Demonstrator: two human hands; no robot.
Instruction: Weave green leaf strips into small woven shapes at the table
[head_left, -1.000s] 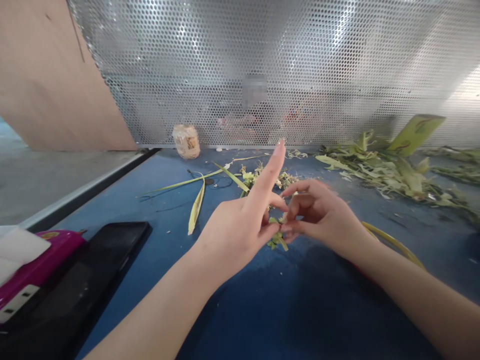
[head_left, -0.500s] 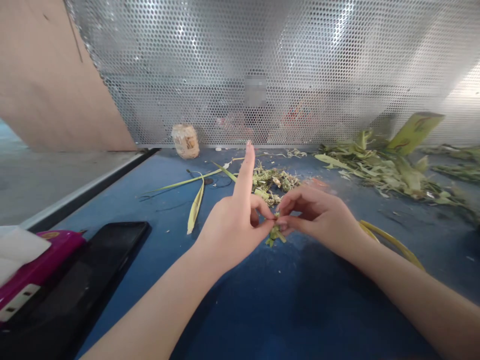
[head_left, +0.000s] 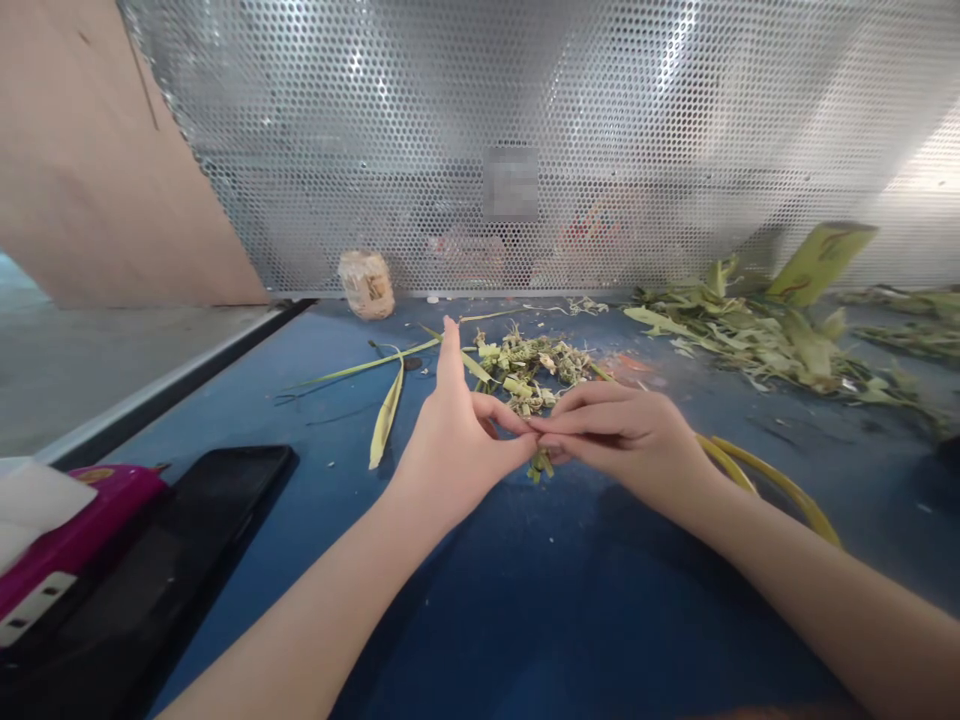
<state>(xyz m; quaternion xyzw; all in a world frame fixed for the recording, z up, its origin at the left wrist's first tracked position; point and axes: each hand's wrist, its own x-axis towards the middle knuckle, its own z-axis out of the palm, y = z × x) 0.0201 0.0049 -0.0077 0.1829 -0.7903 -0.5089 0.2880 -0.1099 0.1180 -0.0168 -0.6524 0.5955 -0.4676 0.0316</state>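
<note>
Above the blue table [head_left: 480, 620], my left hand [head_left: 450, 440] pinches a small green leafy piece [head_left: 540, 466] between thumb and forefinger, with another finger raised. My right hand [head_left: 630, 430] closes on the same piece from the other side, and the two sets of fingertips meet. Most of the piece is hidden by the fingers; a few green bits hang below them. Just beyond my hands lies a heap of pale green dried plant scraps [head_left: 525, 365]. Left of it rest a long thin leaf strip [head_left: 360, 368] and a folded yellowish leaf [head_left: 386, 420].
A perforated metal panel [head_left: 420, 130] stands at the back. A wrapped jar-like object [head_left: 367, 285] sits before it. At right are a larger leaf pile [head_left: 772, 340] and yellow curved strips [head_left: 787, 485]. A black phone-like object [head_left: 202, 530] and a magenta device [head_left: 97, 520] lie at left.
My left hand has tilted leftward, its raised finger lower and off the scrap heap, so more of the heap shows. My right hand's fingers have drawn closer together around the leafy piece.
</note>
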